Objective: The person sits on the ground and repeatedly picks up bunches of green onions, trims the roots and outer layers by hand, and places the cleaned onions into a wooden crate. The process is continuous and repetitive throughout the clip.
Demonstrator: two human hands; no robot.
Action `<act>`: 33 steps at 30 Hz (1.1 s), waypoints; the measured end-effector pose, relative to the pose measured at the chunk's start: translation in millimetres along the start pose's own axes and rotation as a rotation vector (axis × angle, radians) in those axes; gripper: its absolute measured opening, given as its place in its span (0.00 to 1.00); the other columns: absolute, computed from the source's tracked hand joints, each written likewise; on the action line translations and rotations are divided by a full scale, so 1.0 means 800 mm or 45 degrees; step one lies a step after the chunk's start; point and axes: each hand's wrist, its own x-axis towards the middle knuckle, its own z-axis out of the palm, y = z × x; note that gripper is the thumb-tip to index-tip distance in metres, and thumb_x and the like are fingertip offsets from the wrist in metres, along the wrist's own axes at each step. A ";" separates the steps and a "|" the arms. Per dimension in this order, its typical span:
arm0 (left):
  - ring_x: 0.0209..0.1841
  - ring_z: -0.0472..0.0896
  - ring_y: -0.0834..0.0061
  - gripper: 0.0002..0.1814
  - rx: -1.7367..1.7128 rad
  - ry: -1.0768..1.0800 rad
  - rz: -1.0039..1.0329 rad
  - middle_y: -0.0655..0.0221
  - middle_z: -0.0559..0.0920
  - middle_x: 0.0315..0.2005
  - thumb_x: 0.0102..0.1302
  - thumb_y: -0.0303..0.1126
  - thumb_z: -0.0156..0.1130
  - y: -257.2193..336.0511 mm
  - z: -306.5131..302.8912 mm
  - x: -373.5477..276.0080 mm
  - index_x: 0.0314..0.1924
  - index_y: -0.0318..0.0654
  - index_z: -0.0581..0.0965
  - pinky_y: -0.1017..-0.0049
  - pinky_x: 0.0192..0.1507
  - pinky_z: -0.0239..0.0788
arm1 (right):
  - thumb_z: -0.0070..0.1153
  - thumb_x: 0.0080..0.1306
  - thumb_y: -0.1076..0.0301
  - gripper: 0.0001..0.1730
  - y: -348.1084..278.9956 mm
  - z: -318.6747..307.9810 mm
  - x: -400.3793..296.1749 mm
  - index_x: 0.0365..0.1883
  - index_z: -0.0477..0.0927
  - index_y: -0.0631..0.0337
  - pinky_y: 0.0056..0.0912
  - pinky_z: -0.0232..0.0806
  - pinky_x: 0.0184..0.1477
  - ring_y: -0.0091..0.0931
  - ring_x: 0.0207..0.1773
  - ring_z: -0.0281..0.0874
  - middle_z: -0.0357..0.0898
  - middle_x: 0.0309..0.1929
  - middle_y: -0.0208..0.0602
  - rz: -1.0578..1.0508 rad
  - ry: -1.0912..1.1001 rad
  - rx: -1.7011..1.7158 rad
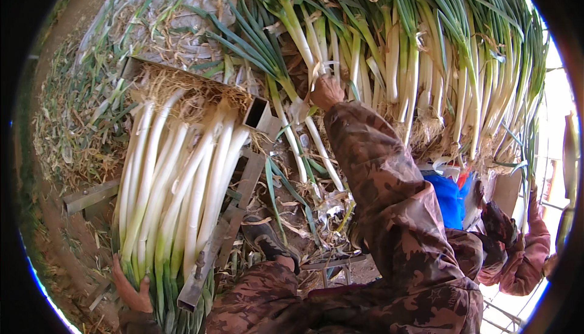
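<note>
My left hand is at the lower left, its thumb and fingers around the left edge of a bundle of large green onions. The bundle lies in a metal frame, white shanks and tangled roots towards the far crossbar, green leaves towards me. My right hand reaches forward and is closed around a large green onion at the near edge of a long row of uncleaned ones. Its fingertips are partly hidden by the stalks. Two loose onions lie just left of my right forearm.
Dry leaf scraps and a crumpled plastic sheet cover the ground at the far left. My shoe is beside the frame, near a low metal stool. A blue bag and another person's sleeve appear at the right.
</note>
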 end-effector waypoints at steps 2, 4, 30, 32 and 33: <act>0.70 0.60 0.47 0.49 0.039 0.000 -0.026 0.51 0.63 0.69 0.65 0.63 0.56 0.002 -0.001 -0.005 0.73 0.36 0.56 0.49 0.69 0.52 | 0.65 0.57 0.59 0.29 -0.017 0.005 0.003 0.51 0.78 0.73 0.46 0.74 0.50 0.44 0.49 0.83 0.81 0.48 0.56 -0.024 -0.100 0.293; 0.70 0.60 0.47 0.49 0.026 0.013 0.023 0.51 0.63 0.69 0.65 0.63 0.56 0.001 0.003 0.004 0.73 0.36 0.56 0.49 0.69 0.52 | 0.60 0.59 0.60 0.22 0.012 0.023 0.023 0.42 0.82 0.72 0.42 0.75 0.41 0.43 0.40 0.84 0.83 0.38 0.57 -0.015 -0.320 0.529; 0.67 0.64 0.45 0.45 -0.027 0.058 -0.070 0.49 0.66 0.65 0.63 0.56 0.61 0.002 -0.006 -0.022 0.73 0.42 0.57 0.48 0.65 0.57 | 0.57 0.69 0.64 0.09 0.011 -0.128 -0.114 0.42 0.84 0.58 0.24 0.75 0.31 0.23 0.31 0.81 0.83 0.32 0.40 -0.576 -0.562 -0.130; 0.65 0.65 0.44 0.45 -0.053 0.073 0.005 0.48 0.67 0.64 0.63 0.54 0.62 0.007 0.003 -0.004 0.73 0.43 0.57 0.49 0.64 0.58 | 0.54 0.69 0.63 0.11 0.124 -0.140 -0.122 0.39 0.83 0.60 0.32 0.75 0.30 0.28 0.29 0.80 0.79 0.27 0.40 -1.028 0.032 -0.369; 0.65 0.65 0.44 0.45 -0.097 0.057 0.019 0.48 0.67 0.64 0.63 0.52 0.63 0.014 0.005 0.004 0.73 0.42 0.57 0.49 0.63 0.58 | 0.53 0.69 0.65 0.10 0.161 -0.129 -0.129 0.39 0.83 0.61 0.36 0.74 0.34 0.31 0.32 0.81 0.79 0.28 0.43 -0.859 0.099 -0.348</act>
